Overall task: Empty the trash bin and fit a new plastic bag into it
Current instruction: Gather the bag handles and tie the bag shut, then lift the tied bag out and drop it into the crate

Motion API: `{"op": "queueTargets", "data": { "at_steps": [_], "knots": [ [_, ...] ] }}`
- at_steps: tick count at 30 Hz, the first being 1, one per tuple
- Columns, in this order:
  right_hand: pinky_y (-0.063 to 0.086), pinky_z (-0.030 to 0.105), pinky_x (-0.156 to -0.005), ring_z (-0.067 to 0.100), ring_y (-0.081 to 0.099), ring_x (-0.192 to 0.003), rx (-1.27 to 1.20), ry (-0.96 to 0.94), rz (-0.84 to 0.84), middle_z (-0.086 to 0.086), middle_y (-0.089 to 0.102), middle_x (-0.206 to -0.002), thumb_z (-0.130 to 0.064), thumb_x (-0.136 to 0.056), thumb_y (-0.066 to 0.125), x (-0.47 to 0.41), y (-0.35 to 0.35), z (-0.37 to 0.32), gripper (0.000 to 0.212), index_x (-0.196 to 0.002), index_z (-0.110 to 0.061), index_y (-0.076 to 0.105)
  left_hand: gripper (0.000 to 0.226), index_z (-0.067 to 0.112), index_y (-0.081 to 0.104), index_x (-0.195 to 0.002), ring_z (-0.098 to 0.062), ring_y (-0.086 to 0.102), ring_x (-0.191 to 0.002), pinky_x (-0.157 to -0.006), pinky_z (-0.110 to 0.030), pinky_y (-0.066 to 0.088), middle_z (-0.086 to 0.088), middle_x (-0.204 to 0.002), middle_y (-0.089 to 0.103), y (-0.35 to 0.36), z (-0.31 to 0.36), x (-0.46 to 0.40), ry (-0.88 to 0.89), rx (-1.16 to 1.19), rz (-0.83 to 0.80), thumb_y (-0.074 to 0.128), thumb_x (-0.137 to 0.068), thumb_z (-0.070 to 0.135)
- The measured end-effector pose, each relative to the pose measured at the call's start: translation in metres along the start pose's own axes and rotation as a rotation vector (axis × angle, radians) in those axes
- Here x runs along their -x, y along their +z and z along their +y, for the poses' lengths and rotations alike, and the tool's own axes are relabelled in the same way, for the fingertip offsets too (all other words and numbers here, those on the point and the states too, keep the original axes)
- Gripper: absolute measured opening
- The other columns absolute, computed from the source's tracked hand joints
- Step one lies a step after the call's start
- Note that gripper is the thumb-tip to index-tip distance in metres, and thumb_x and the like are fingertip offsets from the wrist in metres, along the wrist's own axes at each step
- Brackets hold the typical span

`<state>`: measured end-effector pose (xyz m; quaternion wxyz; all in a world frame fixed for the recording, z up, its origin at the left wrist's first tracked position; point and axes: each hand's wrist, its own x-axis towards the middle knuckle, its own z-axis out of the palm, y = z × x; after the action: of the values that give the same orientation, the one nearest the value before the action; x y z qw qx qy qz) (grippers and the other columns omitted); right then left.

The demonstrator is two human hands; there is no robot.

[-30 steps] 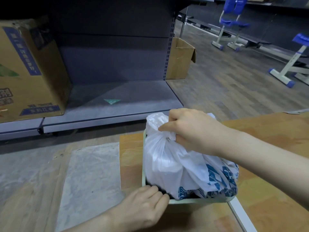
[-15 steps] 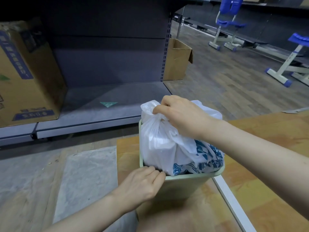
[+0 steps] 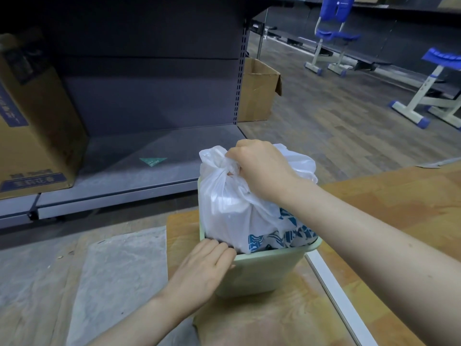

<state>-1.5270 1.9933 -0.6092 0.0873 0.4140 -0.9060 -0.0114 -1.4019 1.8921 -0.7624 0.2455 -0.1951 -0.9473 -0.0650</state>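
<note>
A pale green trash bin (image 3: 264, 270) stands on a wooden board on the floor. A full white plastic bag (image 3: 232, 211) with blue print, tied at the top, bulges well above the bin's rim. My right hand (image 3: 259, 168) grips the knotted top of the bag. My left hand (image 3: 202, 270) grips the bin's near left rim, fingers curled over the edge.
A grey metal shelf unit (image 3: 139, 156) stands just behind the bin, with a large cardboard box (image 3: 32, 136) on it at left. Another open cardboard box (image 3: 257, 93) sits by the shelf's end. Blue-and-white stools (image 3: 424, 91) stand far right. A clear plastic sheet (image 3: 117, 278) lies at left.
The knotted bag has risen further out of the bin in my right hand. My left hand has stayed on the near rim.
</note>
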Motion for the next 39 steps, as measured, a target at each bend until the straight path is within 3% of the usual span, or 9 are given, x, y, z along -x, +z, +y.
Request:
{"op": "queueTargets", "data": {
  "at_steps": [3,6,17,21,24,29,31,34,39],
  "knots": [
    [0.027,0.031,-0.059,0.025,0.040,-0.071,0.010,-0.014,0.018,0.003,0.041,-0.079,0.001,-0.079,0.051,-0.001,0.000,0.001,0.010,-0.081,-0.009,0.051,0.025,0.018,0.070,-0.082,-0.009,0.054,-0.070,-0.074,-0.023,0.033,0.005,-0.074,0.066,0.001,0.001,0.000,-0.002,0.005,-0.008,0.045,-0.083,0.019],
    [0.030,0.030,-0.062,0.027,0.052,-0.079,-0.018,-0.013,0.073,0.006,0.057,-0.087,-0.005,-0.083,0.053,-0.002,0.002,0.006,0.017,-0.096,-0.008,0.063,0.013,0.019,0.070,-0.082,-0.008,0.050,-0.074,-0.075,-0.022,0.034,0.005,-0.075,0.066,0.002,-0.001,0.001,0.003,-0.002,-0.005,0.059,-0.078,0.016],
    [0.041,0.036,-0.070,0.028,0.054,-0.086,-0.133,0.068,0.284,0.006,0.063,-0.088,-0.007,-0.085,0.053,-0.003,-0.042,0.012,0.014,-0.091,-0.007,0.065,0.053,0.016,0.065,-0.081,-0.010,0.037,-0.072,-0.071,-0.022,0.031,0.003,-0.070,0.061,0.008,-0.005,0.003,0.016,-0.020,0.024,0.016,-0.102,0.023],
    [0.045,0.038,-0.073,0.027,0.057,-0.089,-0.121,0.049,0.379,0.005,0.065,-0.094,-0.011,-0.086,0.055,-0.001,-0.073,0.014,0.017,-0.098,-0.011,0.067,0.033,0.021,0.044,-0.090,-0.008,0.036,-0.073,-0.071,-0.021,0.032,0.004,-0.065,0.061,0.008,-0.009,0.002,0.023,0.001,0.001,0.014,-0.102,0.026],
    [0.048,0.039,-0.072,0.029,0.058,-0.090,-0.116,0.039,0.378,0.006,0.066,-0.095,-0.012,-0.086,0.056,-0.002,-0.088,0.017,0.015,-0.097,-0.010,0.066,0.016,0.023,0.048,-0.091,-0.006,0.039,-0.075,-0.073,-0.019,0.034,0.006,-0.068,0.063,-0.002,-0.009,-0.003,0.059,0.002,-0.054,0.033,-0.096,0.028],
    [0.051,0.039,-0.072,0.030,0.059,-0.086,-0.137,0.053,0.237,0.005,0.068,-0.092,-0.012,-0.083,0.057,-0.012,-0.115,0.033,0.015,-0.094,-0.010,0.067,0.062,0.027,0.073,-0.092,0.000,0.065,-0.078,-0.073,-0.011,0.052,0.014,-0.084,0.070,-0.042,-0.009,-0.017,0.101,0.054,-0.331,0.013,-0.099,0.041],
    [0.052,0.039,-0.071,0.030,0.060,-0.086,-0.129,0.062,0.144,0.007,0.069,-0.093,-0.012,-0.082,0.059,-0.021,-0.135,0.043,0.016,-0.096,-0.009,0.067,0.054,0.023,0.076,-0.096,-0.004,0.070,-0.083,-0.076,-0.014,0.055,0.012,-0.090,0.073,-0.069,-0.011,-0.028,0.194,0.063,-0.500,0.029,-0.093,0.050],
    [0.051,0.040,-0.071,0.033,0.062,-0.085,-0.133,0.062,0.017,0.011,0.070,-0.092,-0.012,-0.080,0.059,-0.032,-0.175,0.055,0.018,-0.095,-0.005,0.066,0.044,0.023,0.079,-0.089,-0.004,0.072,-0.083,-0.075,-0.016,0.057,0.009,-0.088,0.076,-0.120,-0.014,-0.048,0.380,-0.051,-0.662,0.075,-0.059,0.055],
    [0.050,0.039,-0.072,0.034,0.059,-0.087,-0.167,0.041,-0.086,0.011,0.065,-0.097,-0.011,-0.082,0.057,-0.038,-0.253,0.068,0.017,-0.098,-0.006,0.061,0.043,0.026,0.080,-0.075,0.000,0.071,-0.068,-0.072,-0.016,0.053,0.013,-0.074,0.075,-0.219,-0.015,-0.085,0.232,-0.065,-0.696,0.076,-0.050,0.061]
  ]
}}
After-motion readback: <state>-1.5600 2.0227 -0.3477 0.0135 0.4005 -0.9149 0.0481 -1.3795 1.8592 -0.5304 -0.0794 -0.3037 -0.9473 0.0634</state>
